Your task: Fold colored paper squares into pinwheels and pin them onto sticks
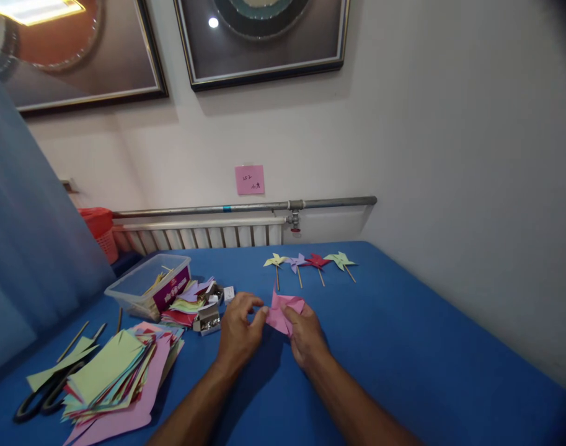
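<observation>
A pink paper pinwheel point(279, 319), its corners folded inward, is held above the blue table. My right hand point(307, 331) grips its right side, with the thumb pressed on the folds. At its left edge, the thumb and forefinger of my left hand point(242, 325) are pinched together on the paper. Beyond my hands lie finished pinwheels on sticks: a yellow one point(276, 260), a purple one point(295, 262), a red one point(317, 261) and a light green one point(340, 260). Left of my left hand, an open small box point(207, 321) contains shiny metal pins.
Stacked coloured paper point(110, 365) lies at the left, beside black-handled scissors point(54, 387). Behind it are a clear plastic tub point(134, 300) with wooden sticks and loose paper pieces point(183, 313). A blue curtain point(26, 235) hangs at the left; a radiator point(199, 235) lines the wall.
</observation>
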A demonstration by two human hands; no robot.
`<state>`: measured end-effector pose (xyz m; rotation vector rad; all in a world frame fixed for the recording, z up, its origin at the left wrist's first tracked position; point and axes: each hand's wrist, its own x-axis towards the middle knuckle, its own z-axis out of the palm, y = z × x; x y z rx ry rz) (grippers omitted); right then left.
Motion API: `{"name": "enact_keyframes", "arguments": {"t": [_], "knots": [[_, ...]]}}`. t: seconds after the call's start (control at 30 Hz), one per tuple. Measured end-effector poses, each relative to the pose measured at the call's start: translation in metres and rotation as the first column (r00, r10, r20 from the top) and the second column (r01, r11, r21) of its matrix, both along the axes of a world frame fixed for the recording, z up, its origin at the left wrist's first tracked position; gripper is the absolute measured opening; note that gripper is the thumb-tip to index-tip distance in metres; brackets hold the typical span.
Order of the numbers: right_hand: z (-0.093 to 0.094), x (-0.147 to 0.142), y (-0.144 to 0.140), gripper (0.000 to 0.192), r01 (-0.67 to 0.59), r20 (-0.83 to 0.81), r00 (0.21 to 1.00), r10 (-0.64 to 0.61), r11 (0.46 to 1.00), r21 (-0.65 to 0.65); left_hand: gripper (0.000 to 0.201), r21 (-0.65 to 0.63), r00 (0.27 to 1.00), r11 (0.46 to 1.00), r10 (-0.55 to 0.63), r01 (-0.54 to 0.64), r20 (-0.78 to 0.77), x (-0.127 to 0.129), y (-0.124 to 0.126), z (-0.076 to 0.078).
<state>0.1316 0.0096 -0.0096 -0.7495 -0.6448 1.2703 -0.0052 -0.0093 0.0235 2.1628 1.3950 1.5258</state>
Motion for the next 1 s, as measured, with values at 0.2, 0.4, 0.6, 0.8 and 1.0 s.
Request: {"name": "enact_keyframes", "arguments": {"t": [0.2, 0.4, 0.6, 0.8, 1.0], "knots": [[0.005, 0.006, -0.002, 0.030, -0.042, -0.097, 0.995, 0.037, 0.997, -0.059, 0.018, 0.148, 0.847, 0.981, -0.027, 0.124, -0.530, 0.006, -0.010, 0.002], [0.004, 0.003, -0.003, 0.028, -0.107, -0.089, 0.991, 0.099, 0.991, -0.081, 0.023, 0.222, 0.805, 0.969, 0.045, 0.109, -0.592, 0.009, -0.006, -0.003], [0.005, -0.005, -0.006, 0.024, -0.072, -0.025, 0.997, 0.071, 0.997, -0.032, 0.022, 0.166, 0.911, 0.986, 0.058, 0.012, -0.408, 0.010, -0.004, -0.010], [0.008, -0.010, -0.010, 0.024, -0.053, -0.009, 0.999, 0.052, 0.998, -0.022, 0.019, 0.144, 0.939, 0.973, 0.214, -0.181, -0.267, 0.013, -0.004, -0.009], [0.009, -0.012, -0.011, 0.026, -0.071, -0.014, 0.997, 0.071, 0.997, -0.010, 0.019, 0.139, 0.927, 0.961, 0.268, -0.239, -0.261, 0.013, -0.003, -0.007]]}}
